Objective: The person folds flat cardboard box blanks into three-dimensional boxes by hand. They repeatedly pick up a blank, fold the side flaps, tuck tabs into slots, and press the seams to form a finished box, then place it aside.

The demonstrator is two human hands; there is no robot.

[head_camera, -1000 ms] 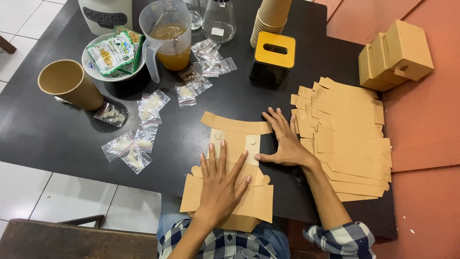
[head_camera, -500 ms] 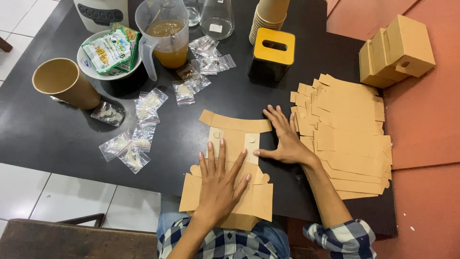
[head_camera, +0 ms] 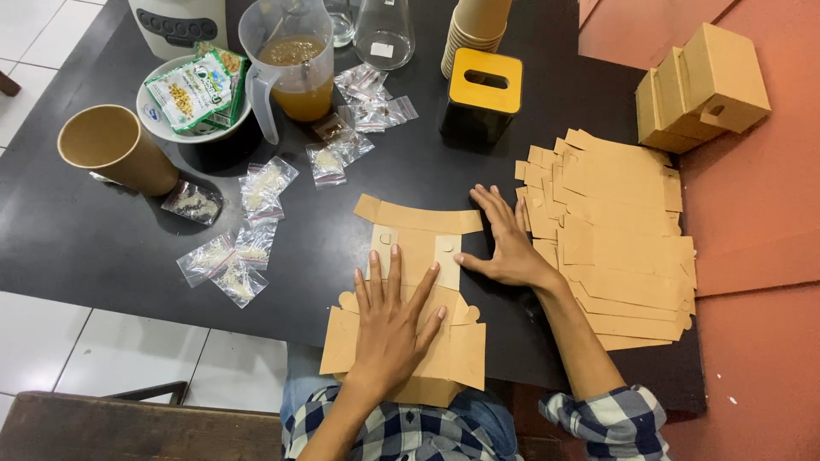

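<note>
A flat brown cardboard box blank (head_camera: 417, 235) lies on the black table (head_camera: 102, 239) at its near edge. My left hand (head_camera: 391, 323) presses flat on the blank's lower half, fingers spread. My right hand (head_camera: 506, 241) rests flat at the blank's right edge, thumb touching the folded side panel. Just right of that hand lies a fanned stack of the same flat blanks (head_camera: 619, 230). Neither hand grips anything.
Several small clear bags of grains (head_camera: 248, 230) are scattered at left, near a paper cup (head_camera: 115, 147), a bowl with a green packet (head_camera: 192, 98) and a jug of amber liquid (head_camera: 295, 64). A black-and-yellow box (head_camera: 480, 96), stacked cups (head_camera: 478, 30) and folded boxes (head_camera: 700, 85) stand behind.
Both hands stay pressed on the blank in nearly the same place. The view has shifted slightly; nothing on the table has moved.
</note>
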